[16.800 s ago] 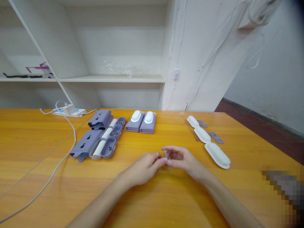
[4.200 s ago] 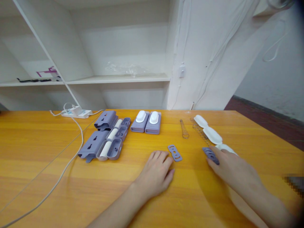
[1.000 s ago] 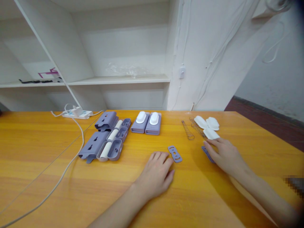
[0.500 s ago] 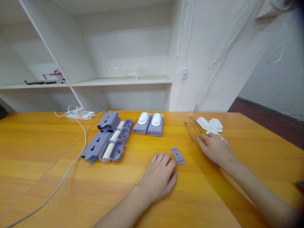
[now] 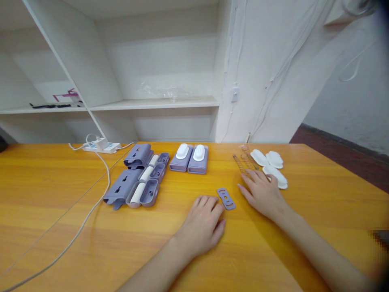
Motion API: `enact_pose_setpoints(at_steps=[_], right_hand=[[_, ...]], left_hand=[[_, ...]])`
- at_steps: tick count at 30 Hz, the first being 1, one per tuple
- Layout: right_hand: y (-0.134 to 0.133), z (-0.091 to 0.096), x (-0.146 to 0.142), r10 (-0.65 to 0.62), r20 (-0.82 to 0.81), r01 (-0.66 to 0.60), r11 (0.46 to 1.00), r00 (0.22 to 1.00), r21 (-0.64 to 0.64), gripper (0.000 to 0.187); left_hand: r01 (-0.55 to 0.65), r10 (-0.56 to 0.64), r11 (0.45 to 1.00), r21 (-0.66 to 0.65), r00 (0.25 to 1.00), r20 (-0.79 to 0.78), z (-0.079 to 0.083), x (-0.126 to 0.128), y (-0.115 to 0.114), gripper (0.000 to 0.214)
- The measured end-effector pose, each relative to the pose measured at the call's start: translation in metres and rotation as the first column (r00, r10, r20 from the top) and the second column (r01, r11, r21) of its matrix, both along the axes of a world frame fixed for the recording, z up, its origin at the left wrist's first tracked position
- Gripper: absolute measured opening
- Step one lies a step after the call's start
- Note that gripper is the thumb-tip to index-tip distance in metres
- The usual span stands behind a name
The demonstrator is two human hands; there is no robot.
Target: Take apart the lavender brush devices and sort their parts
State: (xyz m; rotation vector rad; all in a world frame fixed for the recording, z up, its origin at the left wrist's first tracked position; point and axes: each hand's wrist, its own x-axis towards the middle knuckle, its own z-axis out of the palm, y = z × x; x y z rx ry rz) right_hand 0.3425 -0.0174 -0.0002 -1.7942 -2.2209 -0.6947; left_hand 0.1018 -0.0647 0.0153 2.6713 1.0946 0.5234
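My left hand (image 5: 204,227) rests palm down on the table, fingers loosely bent and thumb apart, holding nothing that I can see. Just off its fingertips lies a flat purple slotted plate (image 5: 226,198). Over to the right, my right hand (image 5: 263,194) is spread palm down, with its fingertips at the near ends of thin coil springs (image 5: 246,157). Whatever lies under its palm is hidden. Several white oval plastic pieces (image 5: 275,176) lie beside and beyond that hand.
Two purple boxes with white ribbed tops (image 5: 198,162) stand side by side at the back. Left of them are purple housings (image 5: 124,184) and open purple cases (image 5: 150,192) holding white rolls. A power strip (image 5: 113,147) and a long white cable (image 5: 88,221) lie at left. White shelves (image 5: 154,104) rise behind.
My right hand has shifted left and slightly nearer, uncovering more of the closest white piece. My left hand stays about where it was.
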Motion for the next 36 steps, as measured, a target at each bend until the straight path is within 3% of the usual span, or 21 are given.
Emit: enact_pose_setpoints(at_steps=[6,10,14,18,23,30,36], right_hand=[[0.001,0.002,0.006,-0.064,-0.025,0.064,0.998,0.998,-0.007,0.040],[0.002,0.011,0.015,-0.096,-0.131,0.108,0.990,0.987,0.087,0.037],[0.006,0.017,0.036,-0.252,-0.221,0.282,0.952,0.942,0.118,0.039],[0.009,0.006,0.062,-0.401,-0.244,0.417,0.909,0.883,0.016,0.041],[0.011,-0.009,0.083,-0.412,-0.289,0.401,0.911,0.864,-0.100,0.043],[0.012,-0.008,0.084,-0.443,-0.295,0.418,0.896,0.847,-0.147,0.045],[0.003,-0.002,0.075,-0.419,-0.295,0.435,0.900,0.859,-0.012,0.044]], left_hand=[[0.001,-0.001,1.000,0.001,1.000,0.001,0.001,0.000,0.000,0.022],[0.004,-0.004,1.000,-0.002,1.000,0.000,0.000,0.000,0.000,0.022],[-0.002,0.002,1.000,0.001,1.000,-0.003,0.001,0.000,-0.001,0.023],[-0.005,0.005,1.000,-0.002,1.000,-0.004,0.002,0.000,-0.001,0.022],[0.002,-0.002,1.000,-0.001,1.000,0.000,0.001,-0.001,0.000,0.023],[0.001,-0.001,1.000,-0.002,1.000,0.004,0.000,-0.001,0.000,0.023],[0.004,-0.004,1.000,-0.003,1.000,0.004,0.000,0.000,0.000,0.023]])
